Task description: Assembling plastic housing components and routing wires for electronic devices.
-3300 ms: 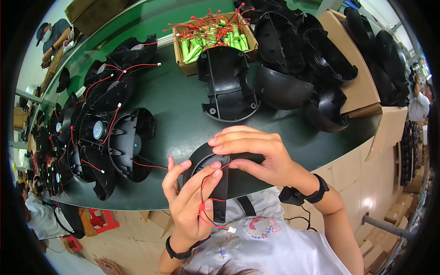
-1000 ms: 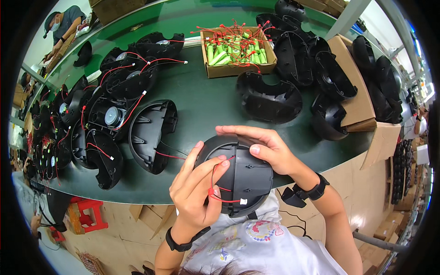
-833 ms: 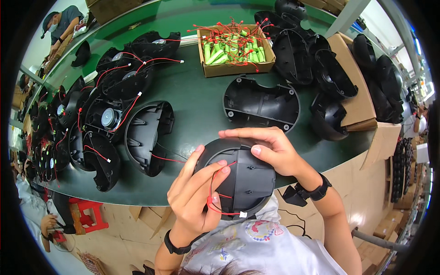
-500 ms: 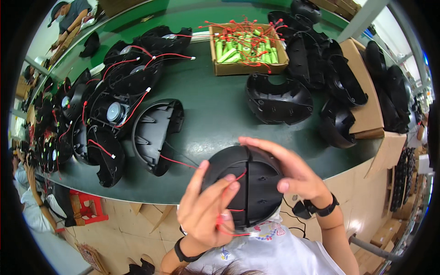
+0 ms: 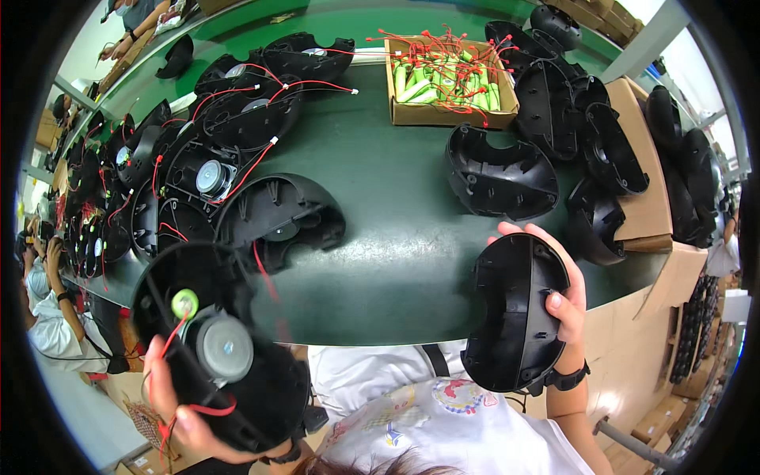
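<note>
My left hand (image 5: 186, 419), at the lower left, grips a black plastic half-shell (image 5: 269, 396) by its rim. Inside that half-shell sit a round grey speaker (image 5: 224, 348) and the end of a green battery cell (image 5: 184, 303), with red wires running out over my fingers. On the right, my right hand (image 5: 568, 297) is closed around a second black half-shell (image 5: 503, 324), whose hollow side with ribs and a divider faces up and shows no speaker. The two halves are well apart, both over the table's near edge. Motion blurs the left one.
An open cardboard box (image 5: 451, 118) of green battery cells with red leads stands at the far middle. Black shells with speakers and wires (image 5: 210, 178) crowd the left; empty shells (image 5: 503, 178) lie right, beside a larger carton (image 5: 643, 206). Other people work at the far left.
The two shell halves, held together between my hands before, are now separated. My left hand has carried the speaker half leftward, my right hand the other half rightward. The view has shifted slightly.
</note>
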Available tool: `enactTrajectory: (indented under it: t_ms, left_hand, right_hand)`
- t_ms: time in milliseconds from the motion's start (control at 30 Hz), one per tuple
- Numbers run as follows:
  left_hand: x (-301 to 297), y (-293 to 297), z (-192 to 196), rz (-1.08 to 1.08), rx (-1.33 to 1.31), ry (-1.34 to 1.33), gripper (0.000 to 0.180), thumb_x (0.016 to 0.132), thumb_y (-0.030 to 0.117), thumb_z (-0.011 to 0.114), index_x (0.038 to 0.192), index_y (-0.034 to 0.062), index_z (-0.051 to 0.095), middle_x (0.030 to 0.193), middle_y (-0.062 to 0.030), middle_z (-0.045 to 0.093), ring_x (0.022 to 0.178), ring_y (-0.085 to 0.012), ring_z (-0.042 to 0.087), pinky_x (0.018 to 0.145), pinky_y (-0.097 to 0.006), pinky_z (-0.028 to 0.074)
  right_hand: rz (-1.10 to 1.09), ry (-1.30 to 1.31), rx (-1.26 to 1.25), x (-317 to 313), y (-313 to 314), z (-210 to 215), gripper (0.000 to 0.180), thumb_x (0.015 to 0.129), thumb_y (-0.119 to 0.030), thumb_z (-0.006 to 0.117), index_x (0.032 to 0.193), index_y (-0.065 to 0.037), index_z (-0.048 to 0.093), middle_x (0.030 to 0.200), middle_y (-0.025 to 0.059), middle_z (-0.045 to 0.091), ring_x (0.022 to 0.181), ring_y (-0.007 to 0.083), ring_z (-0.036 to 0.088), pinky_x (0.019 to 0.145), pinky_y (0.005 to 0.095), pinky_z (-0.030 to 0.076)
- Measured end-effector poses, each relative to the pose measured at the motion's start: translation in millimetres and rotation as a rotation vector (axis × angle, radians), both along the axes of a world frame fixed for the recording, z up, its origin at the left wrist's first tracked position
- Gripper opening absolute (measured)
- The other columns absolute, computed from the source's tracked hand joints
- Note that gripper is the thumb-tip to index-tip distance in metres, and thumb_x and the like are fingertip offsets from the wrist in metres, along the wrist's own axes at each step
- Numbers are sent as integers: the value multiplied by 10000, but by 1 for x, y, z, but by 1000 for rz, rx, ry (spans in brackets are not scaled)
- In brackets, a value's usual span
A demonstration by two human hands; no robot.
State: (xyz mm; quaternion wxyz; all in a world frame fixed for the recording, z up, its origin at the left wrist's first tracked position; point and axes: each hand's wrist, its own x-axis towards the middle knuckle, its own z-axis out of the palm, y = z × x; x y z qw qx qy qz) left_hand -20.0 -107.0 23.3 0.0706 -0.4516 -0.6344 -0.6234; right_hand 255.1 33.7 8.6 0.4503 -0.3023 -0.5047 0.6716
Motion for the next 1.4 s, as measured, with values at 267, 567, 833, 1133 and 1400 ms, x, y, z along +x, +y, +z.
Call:
enactTrajectory:
  t_ms: [267,567,833,1133,1400]
  left_hand:
    - [49,66,-21,-705,-161,-144,362,865,110,450,1051,-92,687,1029,-225,676,1117,-462,579,1018,-520,404]
    - [55,81,-19,-715,-196,59,346,833,78,455,1010,-88,702,971,-189,685,1057,-473,604,974,-503,447]
    - [57,73,-14,-607,-207,200,329,851,97,464,978,-77,714,946,-171,689,1005,-467,628,927,-496,492]
    - [53,76,-16,-601,-217,233,341,869,133,467,957,-73,724,932,-159,697,1011,-476,625,904,-491,515]
    - [45,79,-18,-696,-203,216,350,862,156,462,938,-44,739,940,-133,706,1036,-455,625,864,-451,535]
  right_hand:
    - [10,-20,33,10,1,-3,785,797,-341,685,1396,72,391,1405,233,459,1286,292,477,1095,384,337]
    - [152,-79,161,-18,12,-21,640,819,-92,670,1387,40,406,1421,152,445,1330,239,417,1124,356,286]
    - [247,-64,207,-32,16,-24,646,806,-121,649,1380,35,396,1417,173,443,1325,264,428,1111,369,305]
    - [287,-13,152,-34,14,-23,690,898,-345,597,1414,46,358,1468,179,391,1372,281,370,1132,387,264]
    - [444,-41,43,-29,36,-21,669,942,-412,507,1416,38,363,1471,167,395,1379,278,358,1134,388,257]
